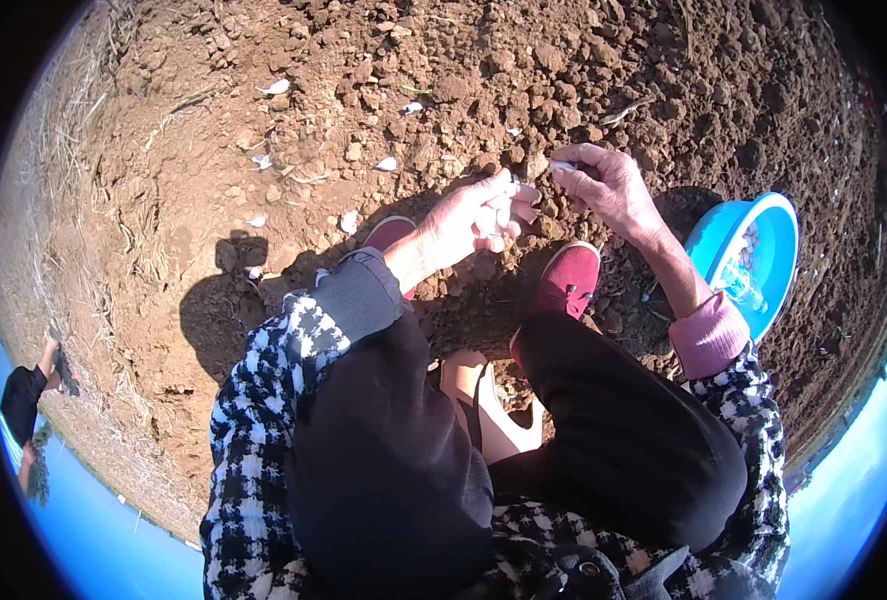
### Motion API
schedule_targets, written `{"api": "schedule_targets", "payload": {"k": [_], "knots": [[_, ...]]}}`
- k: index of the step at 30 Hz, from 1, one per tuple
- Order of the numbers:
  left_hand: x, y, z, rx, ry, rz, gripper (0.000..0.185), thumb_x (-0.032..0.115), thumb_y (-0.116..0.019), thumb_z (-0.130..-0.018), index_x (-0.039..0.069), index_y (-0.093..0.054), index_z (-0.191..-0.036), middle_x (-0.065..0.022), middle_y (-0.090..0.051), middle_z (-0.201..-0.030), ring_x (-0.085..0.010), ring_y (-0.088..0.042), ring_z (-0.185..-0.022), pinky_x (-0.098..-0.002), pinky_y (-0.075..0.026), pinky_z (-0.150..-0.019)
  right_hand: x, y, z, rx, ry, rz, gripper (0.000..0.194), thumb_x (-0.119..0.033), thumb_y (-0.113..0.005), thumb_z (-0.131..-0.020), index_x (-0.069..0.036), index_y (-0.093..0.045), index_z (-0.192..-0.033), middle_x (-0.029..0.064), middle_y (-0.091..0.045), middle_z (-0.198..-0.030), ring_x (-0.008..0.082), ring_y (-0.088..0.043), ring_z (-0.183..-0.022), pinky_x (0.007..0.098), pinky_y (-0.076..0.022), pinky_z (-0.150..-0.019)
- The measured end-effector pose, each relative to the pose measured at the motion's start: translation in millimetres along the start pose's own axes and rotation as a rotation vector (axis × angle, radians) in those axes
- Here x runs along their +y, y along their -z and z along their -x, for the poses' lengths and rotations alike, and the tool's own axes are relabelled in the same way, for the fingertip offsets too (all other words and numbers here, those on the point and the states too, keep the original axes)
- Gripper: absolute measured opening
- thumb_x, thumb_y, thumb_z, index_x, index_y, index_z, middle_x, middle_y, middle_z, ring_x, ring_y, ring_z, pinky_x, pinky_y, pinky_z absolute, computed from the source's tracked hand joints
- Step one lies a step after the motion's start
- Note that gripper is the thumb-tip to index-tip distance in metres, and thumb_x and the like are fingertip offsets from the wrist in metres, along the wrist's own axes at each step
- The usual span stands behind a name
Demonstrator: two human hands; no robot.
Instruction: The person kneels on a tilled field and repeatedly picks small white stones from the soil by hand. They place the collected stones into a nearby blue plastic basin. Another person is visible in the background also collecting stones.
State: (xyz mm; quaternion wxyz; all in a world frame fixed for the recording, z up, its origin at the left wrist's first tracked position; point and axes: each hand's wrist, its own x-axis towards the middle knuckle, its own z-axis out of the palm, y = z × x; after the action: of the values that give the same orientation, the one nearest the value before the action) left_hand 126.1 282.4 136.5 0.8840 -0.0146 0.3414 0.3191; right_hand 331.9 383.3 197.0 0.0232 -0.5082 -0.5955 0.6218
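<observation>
My left hand [492, 214] is cupped palm up above the soil, holding several pale cloves that look like garlic [494, 219]. Just to its right, my right hand [601, 184] pinches one whitish clove [562, 165] between thumb and forefinger. The two hands are close but apart. Similar pale cloves lie spaced out on the brown soil, among them one [386, 163] left of my left hand and another [275, 87] farther up. A blue plastic basin [777, 262] stands right of my right forearm, with more cloves [747, 247] and a clear plastic bottle [743, 289] inside.
Cloddy soil [451, 90] spreads ahead. My red shoes [569, 274] are planted below the hands, with a pale curved object [500, 424] between my legs. Dry straw [91, 150] lies at the left. Another person [22, 401] in dark clothing is at the far left.
</observation>
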Motion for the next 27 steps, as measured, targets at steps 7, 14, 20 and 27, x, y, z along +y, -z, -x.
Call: {"api": "schedule_targets", "payload": {"k": [7, 14, 20, 27], "knots": [[18, 31, 24, 0.152, -0.15, 0.078, 0.042, 0.039, -0.043, -0.1, 0.002, -0.056, -0.113, -0.0061, -0.061, -0.092, -0.0138, -0.058, -0.073, -0.0222, -0.042, -0.049, 46, 4, -68, 0.051, 0.057, 0.342, 0.031, -0.021, -0.063, -0.089, 0.0, -0.064, -0.112, 0.0085, -0.066, -0.083, 0.0131, -0.062, -0.071, 0.0287, -0.0503, -0.066], [32, 53, 49, 0.17, -0.299, 0.232, 0.039, 0.037, -0.042, -0.101, 0.002, -0.059, -0.109, -0.0063, -0.06, -0.093, -0.0148, -0.056, -0.077, -0.0225, -0.041, -0.051, 71, -6, -115, 0.148, 0.322, 0.73, 0.016, -0.012, -0.064, -0.084, 0.0, -0.06, -0.093, 0.02, -0.065, -0.085, 0.0385, -0.063, -0.083, 0.0459, -0.05, -0.072], [28, 52, 70, 0.191, -0.381, 0.171, 0.041, 0.039, -0.044, -0.1, 0.003, -0.057, -0.114, -0.0035, -0.063, -0.091, -0.0128, -0.059, -0.072, -0.0218, -0.043, -0.051, 80, -19, -126, 0.173, 0.375, 0.983, 0.012, -0.011, -0.06, -0.084, -0.004, -0.053, -0.09, 0.0157, -0.063, -0.09, 0.0389, -0.063, -0.082, 0.0468, -0.0504, -0.069], [28, 37, 52, 0.153, -0.336, 0.1, 0.052, 0.044, -0.037, -0.101, 0.001, -0.05, -0.128, -0.0095, -0.062, -0.109, -0.0174, -0.059, -0.084, -0.028, -0.047, -0.06, 38, -17, -101, 0.263, 0.285, 0.813, 0.02, -0.017, -0.065, -0.084, -0.007, -0.054, -0.096, 0.0126, -0.064, -0.083, 0.033, -0.065, -0.078, 0.0427, -0.0518, -0.066]]}}
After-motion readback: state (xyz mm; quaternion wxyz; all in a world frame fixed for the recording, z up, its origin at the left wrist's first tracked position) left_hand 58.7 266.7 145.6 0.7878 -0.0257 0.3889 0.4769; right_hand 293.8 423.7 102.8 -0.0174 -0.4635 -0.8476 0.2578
